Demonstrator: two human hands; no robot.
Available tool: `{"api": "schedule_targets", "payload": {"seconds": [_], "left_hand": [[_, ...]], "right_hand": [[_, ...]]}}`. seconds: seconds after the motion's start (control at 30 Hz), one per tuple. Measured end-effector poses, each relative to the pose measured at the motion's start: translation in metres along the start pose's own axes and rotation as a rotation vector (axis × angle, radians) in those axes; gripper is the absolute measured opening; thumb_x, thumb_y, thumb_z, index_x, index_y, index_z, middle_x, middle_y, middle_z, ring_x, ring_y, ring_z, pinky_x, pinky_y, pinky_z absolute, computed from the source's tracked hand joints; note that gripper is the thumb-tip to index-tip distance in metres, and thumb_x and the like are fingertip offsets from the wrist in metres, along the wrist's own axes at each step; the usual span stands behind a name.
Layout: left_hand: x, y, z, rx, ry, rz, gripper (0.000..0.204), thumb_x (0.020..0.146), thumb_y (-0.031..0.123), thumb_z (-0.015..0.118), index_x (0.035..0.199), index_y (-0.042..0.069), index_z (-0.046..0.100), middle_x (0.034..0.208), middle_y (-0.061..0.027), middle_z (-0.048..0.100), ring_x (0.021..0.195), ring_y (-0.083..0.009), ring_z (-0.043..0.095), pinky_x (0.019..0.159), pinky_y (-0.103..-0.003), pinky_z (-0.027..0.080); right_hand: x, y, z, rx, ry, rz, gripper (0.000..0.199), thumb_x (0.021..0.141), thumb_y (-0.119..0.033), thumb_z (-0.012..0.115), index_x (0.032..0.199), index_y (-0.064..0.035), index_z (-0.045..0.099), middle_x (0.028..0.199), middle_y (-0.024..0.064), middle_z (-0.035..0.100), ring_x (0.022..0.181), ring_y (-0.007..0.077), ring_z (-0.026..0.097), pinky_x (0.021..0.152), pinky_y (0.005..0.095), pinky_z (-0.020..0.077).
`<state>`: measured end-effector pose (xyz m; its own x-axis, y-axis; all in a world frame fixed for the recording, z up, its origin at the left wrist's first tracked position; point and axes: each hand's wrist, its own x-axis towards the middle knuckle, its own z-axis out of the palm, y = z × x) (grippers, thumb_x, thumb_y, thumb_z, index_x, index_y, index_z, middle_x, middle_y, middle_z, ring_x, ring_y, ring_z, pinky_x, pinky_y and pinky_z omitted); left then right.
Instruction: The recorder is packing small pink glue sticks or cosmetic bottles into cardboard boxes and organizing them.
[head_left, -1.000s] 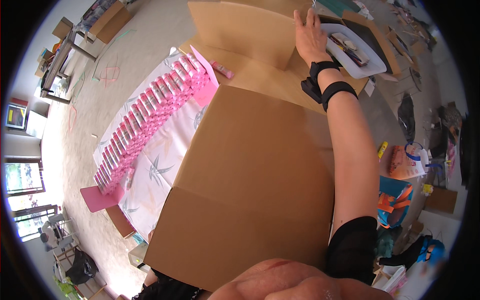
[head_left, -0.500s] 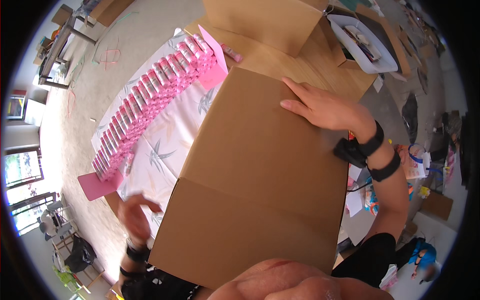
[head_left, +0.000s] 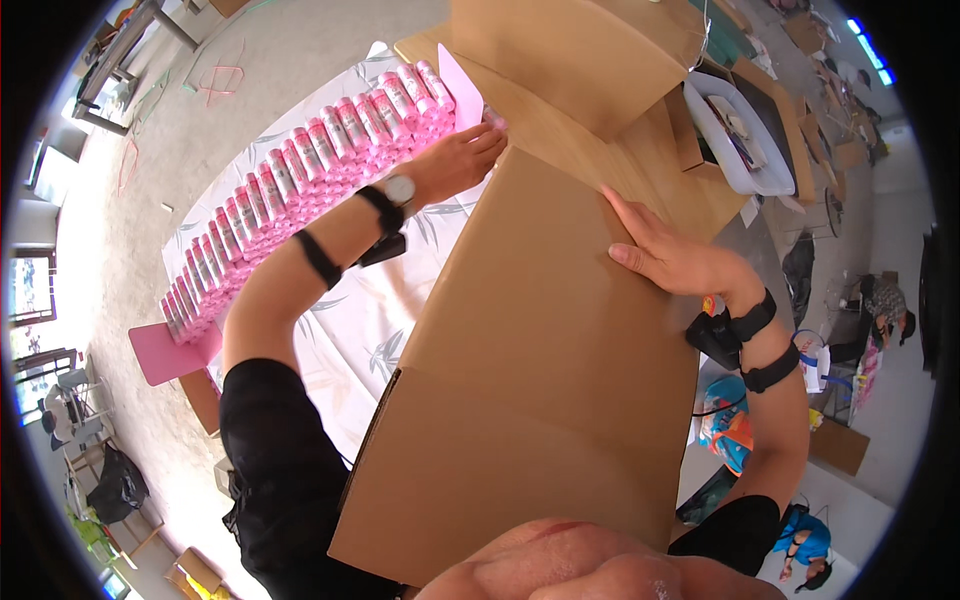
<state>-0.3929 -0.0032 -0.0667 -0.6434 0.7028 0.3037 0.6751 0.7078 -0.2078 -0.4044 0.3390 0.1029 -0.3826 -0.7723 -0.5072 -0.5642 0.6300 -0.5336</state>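
On one brown carton (head_left: 540,330), right hand (head_left: 690,260), fingers apart, left hand (head_left: 455,165) (cannot tell fingers' hold) at one pink tube (head_left: 492,116)

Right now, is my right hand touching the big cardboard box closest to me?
Touching. In the head view, your right hand lies against the cardboard box near its upper right edge, thumb on the brown panel, no gap visible.

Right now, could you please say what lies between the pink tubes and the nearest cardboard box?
Leaf-patterned tablecloth, with the left forearm and left hand over it, in the head view.
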Motion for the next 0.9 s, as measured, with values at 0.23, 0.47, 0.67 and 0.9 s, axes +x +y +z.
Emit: {"api": "schedule_targets", "payload": {"seconds": [0.23, 0.47, 0.67, 0.9], "left_hand": [[0.072, -0.003, 0.053, 0.446, -0.462, -0.068, 0.046, 0.089, 0.021, 0.056, 0.125, -0.008, 0.06, 0.128, -0.0238, 0.059, 0.108, -0.0352, 0.061, 0.082, -0.046, 0.052], [0.099, -0.027, 0.107, 0.337, -0.7, -0.38, 0.037, 0.09, 0.016, 0.059, 0.118, -0.007, 0.065, 0.106, -0.0248, 0.066, 0.075, -0.0328, 0.069, 0.05, -0.049, 0.051], [0.106, -0.005, 0.116, 0.095, -0.696, -0.467, 0.037, 0.093, 0.021, 0.057, 0.118, -0.005, 0.068, 0.127, -0.0268, 0.059, 0.114, -0.0459, 0.06, 0.075, -0.061, 0.055], [0.076, 0.009, 0.035, 0.52, -0.288, -0.099, 0.031, 0.094, 0.019, 0.052, 0.109, -0.005, 0.065, 0.118, -0.0269, 0.062, 0.101, -0.0431, 0.066, 0.07, -0.046, 0.059]], "right_hand": [[0.001, 0.006, 0.0, 0.006, 0.036, 0.01, 0.08, 0.103, -0.057, 0.039, 0.159, -0.0102, 0.006, 0.152, 0.0253, 0.031, 0.141, 0.0424, 0.034, 0.116, 0.0431, 0.0293], [-0.003, 0.003, 0.002, -0.004, 0.041, 0.034, 0.076, 0.106, -0.05, 0.036, 0.158, -0.0021, 0.007, 0.152, 0.0234, 0.032, 0.143, 0.0344, 0.03, 0.117, 0.0397, 0.0253], [-0.004, 0.013, 0.005, -0.015, 0.006, 0.09, 0.078, 0.106, -0.052, 0.034, 0.158, -0.0032, 0.005, 0.156, 0.023, 0.027, 0.145, 0.0347, 0.027, 0.119, 0.0404, 0.0232], [0.001, 0.008, 0.004, 0.005, -0.008, 0.083, 0.088, 0.099, -0.069, 0.03, 0.16, -0.0144, -0.003, 0.158, 0.0278, 0.021, 0.149, 0.0416, 0.02, 0.119, 0.0425, 0.0232]]}}
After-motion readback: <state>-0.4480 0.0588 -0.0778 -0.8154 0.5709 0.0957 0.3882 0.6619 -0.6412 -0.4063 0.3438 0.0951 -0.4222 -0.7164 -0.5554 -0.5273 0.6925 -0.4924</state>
